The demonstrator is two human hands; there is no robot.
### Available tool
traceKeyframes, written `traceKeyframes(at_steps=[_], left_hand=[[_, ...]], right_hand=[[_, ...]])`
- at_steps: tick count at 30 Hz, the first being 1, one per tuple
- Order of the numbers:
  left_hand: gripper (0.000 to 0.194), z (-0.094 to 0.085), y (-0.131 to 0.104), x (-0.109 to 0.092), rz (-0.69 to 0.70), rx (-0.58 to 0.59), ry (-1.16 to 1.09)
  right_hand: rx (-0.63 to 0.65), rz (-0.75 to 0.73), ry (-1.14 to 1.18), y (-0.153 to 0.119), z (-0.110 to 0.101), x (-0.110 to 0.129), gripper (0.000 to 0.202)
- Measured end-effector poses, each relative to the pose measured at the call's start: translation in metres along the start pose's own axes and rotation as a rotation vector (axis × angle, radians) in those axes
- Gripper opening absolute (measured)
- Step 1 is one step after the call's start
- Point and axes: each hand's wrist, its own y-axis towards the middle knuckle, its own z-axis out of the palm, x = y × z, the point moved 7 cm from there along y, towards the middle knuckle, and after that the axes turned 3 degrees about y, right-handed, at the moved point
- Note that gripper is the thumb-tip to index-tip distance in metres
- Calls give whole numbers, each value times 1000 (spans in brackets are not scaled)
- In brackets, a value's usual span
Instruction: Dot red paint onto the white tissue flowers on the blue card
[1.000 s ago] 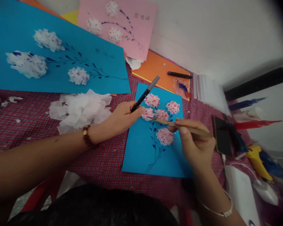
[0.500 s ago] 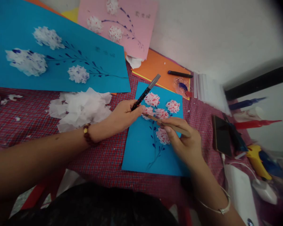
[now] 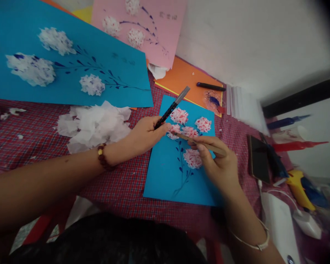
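Observation:
My left hand is closed around a black pen with a grey end, tilted up to the right. A brown wooden stick is pinched in my right hand. Its thin tip is at the left paper flower; whether it touches I cannot tell. Both hands are over a blue sheet bearing several white paper flowers dabbed with red. Dark stems and small leaves are drawn below the blooms. The fingertips of my left hand are beside that same left flower.
White tissue pieces are heaped on the checked cloth. Behind lie a larger blue flower picture, a pink one and orange sheets with a dark pen. At right are a phone and a yellow-blue glue gun.
My right hand and the stick have shifted slightly right and down, the tip staying at the left flower. My left hand keeps hold of the pen. The view has moved a little.

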Motion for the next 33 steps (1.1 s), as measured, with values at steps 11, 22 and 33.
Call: traceKeyframes(at_steps=[11, 22, 33], left_hand=[[28, 2, -1, 1, -11, 11, -9], [28, 1, -1, -1, -24, 11, 10], [31, 2, -3, 1, -15, 37, -12]], right_hand=[[-2, 62, 84, -2, -1, -6, 16], [-72, 96, 191, -4, -6, -5, 15], [-399, 194, 476, -4, -26, -28, 22]])
